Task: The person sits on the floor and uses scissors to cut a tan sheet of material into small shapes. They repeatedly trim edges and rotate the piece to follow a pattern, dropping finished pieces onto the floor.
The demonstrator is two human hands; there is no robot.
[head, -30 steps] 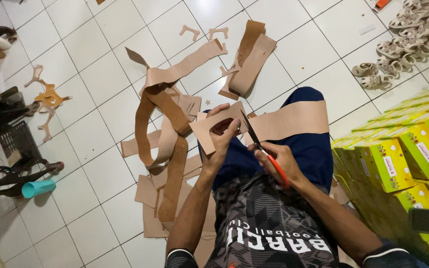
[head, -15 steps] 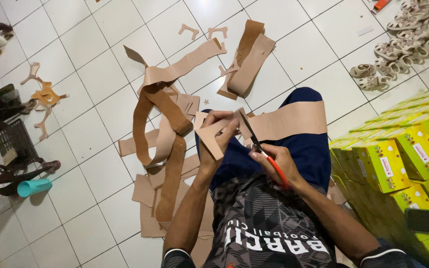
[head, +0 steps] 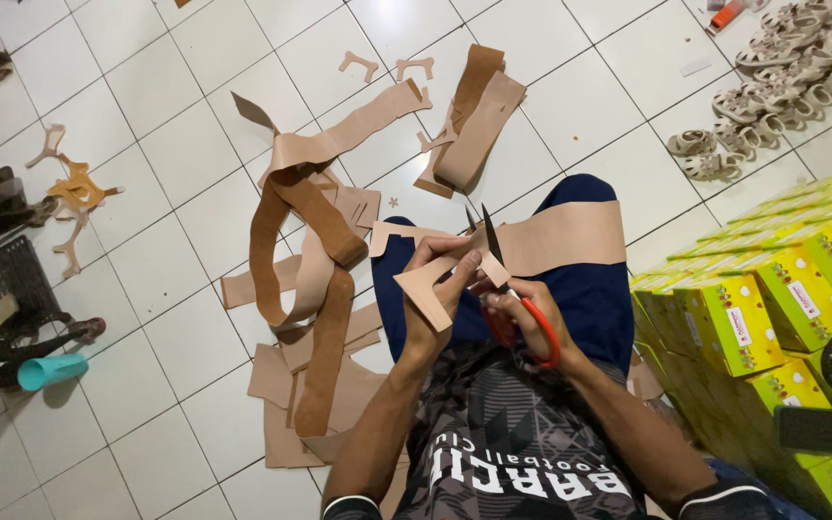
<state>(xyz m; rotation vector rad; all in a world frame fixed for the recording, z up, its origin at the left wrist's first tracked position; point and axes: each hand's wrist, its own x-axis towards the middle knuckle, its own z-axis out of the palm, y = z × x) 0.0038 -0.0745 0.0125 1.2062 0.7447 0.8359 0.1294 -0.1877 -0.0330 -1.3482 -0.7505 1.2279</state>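
White floor tiles (head: pixel 175 260) lie below, where the left hand (head: pixel 435 279) pinches a tan leather piece (head: pixel 426 289) and the right hand (head: pixel 532 318) grips red-handled scissors (head: pixel 503 289), whose open blades may nick the left fingers (head: pixel 459 265) close beside them.

A floor (head: pixel 570 106) of large white tiles is seen. Yellow-green boxes (head: pixel 772 318) are stacked at right, sandals (head: pixel 782 58) are laid beyond, and a black crate (head: pixel 13 284) is set at left.

Bright, even indoor light from overhead, soft glare on the glossy white floor tiles (head: pixel 589 106) at the far side, faint short shadows under the tan strips (head: pixel 310 241), left edge dimmer, wide-angle bending of tile lines toward the corners, mostly sharp, slight softness at the near edge.
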